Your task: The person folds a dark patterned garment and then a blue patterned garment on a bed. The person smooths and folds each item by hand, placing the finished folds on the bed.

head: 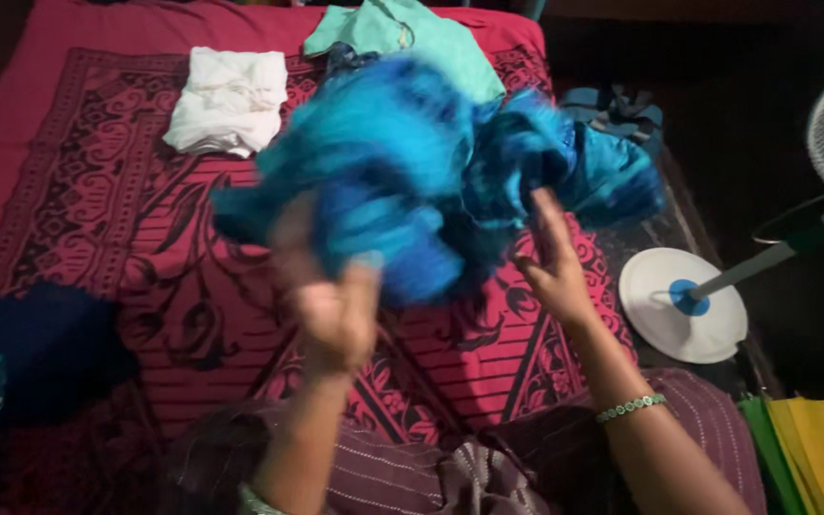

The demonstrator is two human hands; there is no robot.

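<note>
Your left hand (331,305) grips the bunched blue cloth (412,172) above the red bedspread (97,210) while your right hand (550,257) lies open against it, so find an edge before spreading it flat.

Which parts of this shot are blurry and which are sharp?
Head view: the blue cloth and left hand are smeared by motion; the right hand is a little soft; the white folded cloth and bedspread look sharper.
</note>
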